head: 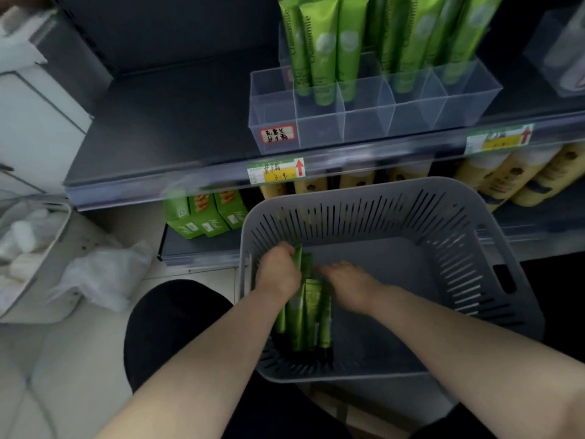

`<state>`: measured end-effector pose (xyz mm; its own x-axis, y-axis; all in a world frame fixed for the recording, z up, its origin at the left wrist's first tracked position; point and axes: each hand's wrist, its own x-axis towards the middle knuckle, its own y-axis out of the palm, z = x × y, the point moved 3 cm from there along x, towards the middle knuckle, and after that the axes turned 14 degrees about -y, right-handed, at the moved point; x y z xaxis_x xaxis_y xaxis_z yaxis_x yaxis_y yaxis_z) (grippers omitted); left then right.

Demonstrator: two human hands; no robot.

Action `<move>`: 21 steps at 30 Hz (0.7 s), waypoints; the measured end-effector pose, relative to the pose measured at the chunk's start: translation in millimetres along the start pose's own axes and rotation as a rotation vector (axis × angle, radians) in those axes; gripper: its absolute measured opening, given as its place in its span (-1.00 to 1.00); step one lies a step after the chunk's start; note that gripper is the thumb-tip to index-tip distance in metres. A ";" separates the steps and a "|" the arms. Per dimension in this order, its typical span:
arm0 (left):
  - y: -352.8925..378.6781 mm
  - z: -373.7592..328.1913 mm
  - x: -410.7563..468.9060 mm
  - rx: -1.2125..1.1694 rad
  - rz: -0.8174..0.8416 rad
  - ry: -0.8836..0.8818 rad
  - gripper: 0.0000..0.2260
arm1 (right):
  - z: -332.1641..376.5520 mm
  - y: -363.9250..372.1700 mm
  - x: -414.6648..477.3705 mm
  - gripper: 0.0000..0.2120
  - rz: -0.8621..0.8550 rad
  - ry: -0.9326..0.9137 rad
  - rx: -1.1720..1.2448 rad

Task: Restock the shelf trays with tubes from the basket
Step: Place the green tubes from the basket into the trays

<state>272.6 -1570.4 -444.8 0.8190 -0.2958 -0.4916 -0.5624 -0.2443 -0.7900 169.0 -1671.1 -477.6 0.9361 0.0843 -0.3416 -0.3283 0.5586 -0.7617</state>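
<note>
**Down in the basket: getting a clean hold on the last tubes**

Above and ahead of both grips runs the dark shelf (177,122). Around them sits the grey slotted basket (474,204), both forearms reaching down over its near rim. Up and to the right of the grips, on the shelf, stands the clear divided tray (367,122). Its back cells carry standing tubes (323,52), while the front row of cells, nearest the grips, looks empty.

Under and between the grips lie the basket tubes (311,315), a small green bundle side by side along the basket's left wall, dark caps toward the person. The rest of the basket floor, to the right of the right grip, is bare, so I judge the restocking is near its end.

The left grip (278,270) is curled round the far end of one tube (298,258), holding it against the wall. The right grip (345,277) is wide, its fingers stretched flat and palm down, with the tips at the bundle. The blur hides whether they touch it.

To do this step well, I would have the wide grip sweep the loose tubes leftward against the held one, so that they line up with caps the same way. Both grips could then close round the bundle near its middle, not at the slippery ends. The lift should go straight up, clear of the basket rim. The tubes can then be fed one at a time into the empty front cells, each upright like those behind. A loose hold risks tubes fanning out and dropping back.
</note>
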 end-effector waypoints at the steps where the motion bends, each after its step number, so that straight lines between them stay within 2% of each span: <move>1: -0.8 0.2 0.3 0.006 -0.006 -0.006 -0.59 | 0.8 1.1 2.5 -0.57 0.001 -0.010 0.042; 6: 4.0 -1.3 -4.4 0.155 0.017 0.013 -0.61 | -1.3 2.3 -1.6 -0.63 0.009 -0.016 0.100; 10: 8.7 -2.2 -9.0 0.290 0.027 0.048 -0.61 | -11.1 0.4 -14.6 -0.53 0.044 -0.028 0.023; 15: 8.8 -2.1 -12.6 0.311 0.039 0.071 -0.63 | -19.5 -0.4 -19.5 -0.79 0.017 0.019 -0.020; 18: 8.2 -1.5 -14.6 0.316 0.046 0.071 -0.65 | -14.2 -5.9 -17.5 -0.81 0.008 -0.008 -0.029; 21: 10.4 -0.7 -14.2 0.328 0.054 0.072 -0.63 | -16.2 -10.6 -20.8 -0.90 -0.009 0.033 0.082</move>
<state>255.1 -1569.4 -445.7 0.7725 -0.3676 -0.5178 -0.5284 0.0802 -0.8452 151.0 -1692.1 -471.4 0.9340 0.0523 -0.3535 -0.3068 0.6247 -0.7181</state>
